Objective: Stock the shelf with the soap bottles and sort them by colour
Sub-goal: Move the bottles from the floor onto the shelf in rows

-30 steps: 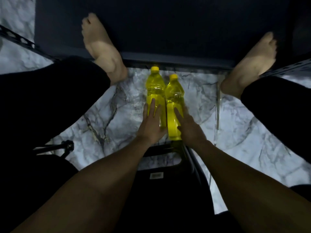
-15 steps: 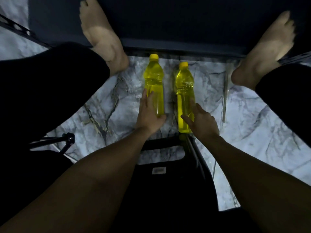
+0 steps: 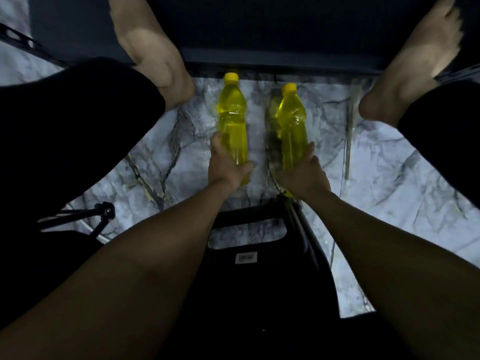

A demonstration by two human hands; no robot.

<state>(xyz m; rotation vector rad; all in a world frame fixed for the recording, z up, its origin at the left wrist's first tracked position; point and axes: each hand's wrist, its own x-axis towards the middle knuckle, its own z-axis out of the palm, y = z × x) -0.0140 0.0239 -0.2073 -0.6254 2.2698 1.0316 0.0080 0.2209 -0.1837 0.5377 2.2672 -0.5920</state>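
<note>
Two yellow soap bottles with yellow caps lie on the marble floor, caps pointing away from me. My left hand (image 3: 227, 166) is wrapped around the lower part of the left yellow bottle (image 3: 232, 113). My right hand (image 3: 305, 175) grips the base of the right yellow bottle (image 3: 291, 120). A hand's width of floor separates the two bottles. The dark edge of the bottom shelf (image 3: 272, 57) runs just beyond the caps.
My bare feet, the left foot (image 3: 150, 50) and the right foot (image 3: 413, 63), rest against the shelf on either side, legs in black trousers. A black plastic stool (image 3: 262, 268) sits under me. A black tripod leg (image 3: 101, 214) lies at the left.
The two bottles were touching side by side; both hands have closed on them and drawn them apart, the right one further right.
</note>
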